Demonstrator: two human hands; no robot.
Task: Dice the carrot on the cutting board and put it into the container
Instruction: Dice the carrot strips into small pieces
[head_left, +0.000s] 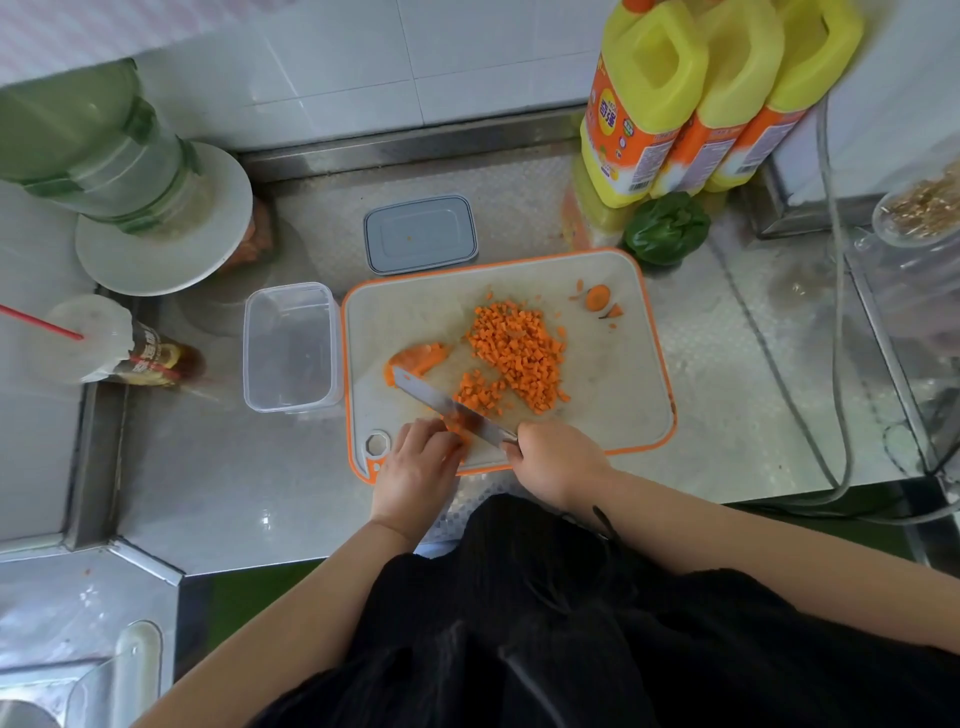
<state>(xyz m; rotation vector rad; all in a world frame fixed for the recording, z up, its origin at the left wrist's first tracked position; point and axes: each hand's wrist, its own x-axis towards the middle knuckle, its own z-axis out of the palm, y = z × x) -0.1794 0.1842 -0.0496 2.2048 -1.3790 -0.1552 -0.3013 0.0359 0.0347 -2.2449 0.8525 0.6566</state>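
Observation:
An orange-rimmed cutting board (623, 374) lies on the steel counter. A heap of diced carrot (519, 351) covers its middle. An uncut carrot slab (418, 357) lies at the board's left, and a carrot end (597, 297) sits at the far right. My right hand (558, 460) grips the knife (447, 402), whose blade runs diagonally toward the slab. My left hand (423, 462) pins carrot strips (457, 427) under the blade near the board's front edge. A clear, empty container (291, 348) stands just left of the board.
The container's grey lid (420, 234) lies behind the board. Yellow oil bottles (691, 98) and a green vegetable (665, 228) stand at the back right. A green-lidded jar on a white plate (156, 244) and a drink cup with a red straw (88, 338) sit at the left. Cables (831, 364) trail on the right.

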